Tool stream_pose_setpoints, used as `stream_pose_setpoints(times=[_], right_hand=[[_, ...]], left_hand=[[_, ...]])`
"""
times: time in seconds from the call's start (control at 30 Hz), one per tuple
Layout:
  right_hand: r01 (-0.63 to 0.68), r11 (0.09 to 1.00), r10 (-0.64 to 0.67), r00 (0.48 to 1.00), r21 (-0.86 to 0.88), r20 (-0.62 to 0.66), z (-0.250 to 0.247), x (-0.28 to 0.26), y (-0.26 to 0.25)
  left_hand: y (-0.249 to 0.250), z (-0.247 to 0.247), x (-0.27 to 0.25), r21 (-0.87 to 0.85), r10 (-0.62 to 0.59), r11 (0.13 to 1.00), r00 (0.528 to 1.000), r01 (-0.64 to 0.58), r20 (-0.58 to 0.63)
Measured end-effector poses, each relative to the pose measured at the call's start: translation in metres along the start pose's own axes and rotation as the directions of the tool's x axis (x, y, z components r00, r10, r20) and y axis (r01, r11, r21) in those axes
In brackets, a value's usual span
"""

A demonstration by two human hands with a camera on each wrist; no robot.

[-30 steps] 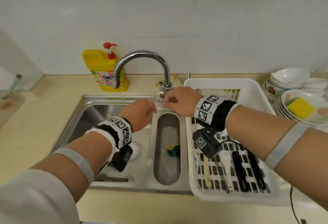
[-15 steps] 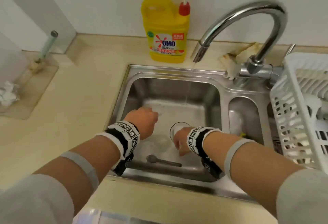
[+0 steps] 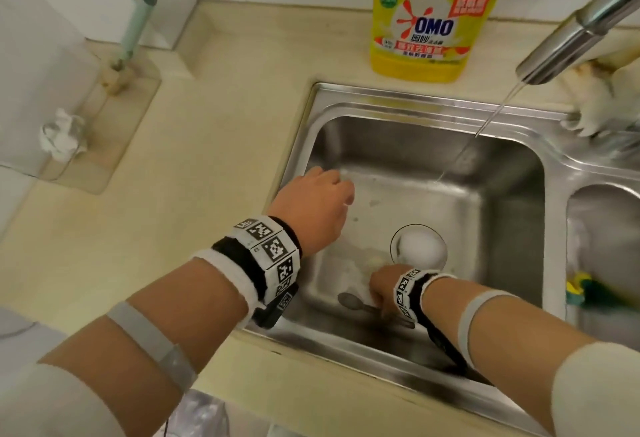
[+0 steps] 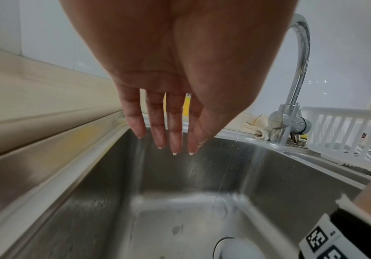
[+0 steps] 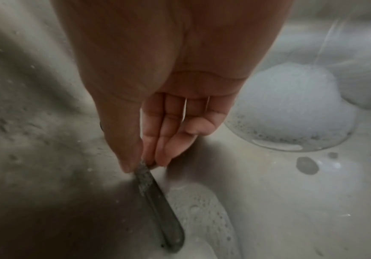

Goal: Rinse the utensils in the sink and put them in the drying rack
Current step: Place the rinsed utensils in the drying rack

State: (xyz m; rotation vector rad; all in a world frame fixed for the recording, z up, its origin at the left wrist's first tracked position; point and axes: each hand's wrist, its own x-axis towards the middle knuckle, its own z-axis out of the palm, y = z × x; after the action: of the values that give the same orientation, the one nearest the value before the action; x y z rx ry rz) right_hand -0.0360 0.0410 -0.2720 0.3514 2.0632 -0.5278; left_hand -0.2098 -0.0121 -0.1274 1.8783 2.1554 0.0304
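A metal spoon [image 3: 349, 300] lies on the floor of the steel sink [image 3: 502, 215], near the front wall, bowl to the left. My right hand [image 3: 379, 286] reaches down to it. In the right wrist view the thumb and first fingers pinch the spoon's handle [image 5: 155, 201], which still rests on the wet sink floor. My left hand [image 3: 311, 208] hangs over the sink's left side, holding nothing, with its fingers [image 4: 175, 140] straight and apart. The white drying rack [image 4: 346, 126] shows only in the left wrist view, right of the faucet.
A thin stream runs from the faucet [image 3: 571, 41] into the sink. Foam [image 3: 419, 246] covers the drain. A yellow detergent bottle [image 3: 429, 14] stands behind the sink, with a cloth [image 3: 595, 100] at the faucet base. A sponge [image 3: 588, 293] lies in the small right basin.
My right hand left the faucet, dropped into the sink and took hold of the spoon handle. Water now runs. The left hand stayed over the sink's left side.
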Motion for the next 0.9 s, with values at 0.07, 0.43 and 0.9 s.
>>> stream_pose_setpoints(times=[0.07,0.43,0.9], right_hand=[[0.032,0.999,-0.030,0.999,-0.029,0.043,0.000,0.001,-0.004],[0.066,0.901,0.104,0.926,0.429,-0.362,-0.046,-0.069,0.045],[0.370,0.492,0.574,0.542,0.788,-0.613,-0.093,-0.171,0.137]], left_hand=[[0.002,0.000,0.000,-0.005,0.000,1.000,1.000,0.000,0.003],[0.014,-0.008,0.029,-0.280,-0.152,0.939,0.972,0.198,0.180],[0.085,-0.014,0.132,-0.939,-0.235,0.063,0.920,0.338,0.315]])
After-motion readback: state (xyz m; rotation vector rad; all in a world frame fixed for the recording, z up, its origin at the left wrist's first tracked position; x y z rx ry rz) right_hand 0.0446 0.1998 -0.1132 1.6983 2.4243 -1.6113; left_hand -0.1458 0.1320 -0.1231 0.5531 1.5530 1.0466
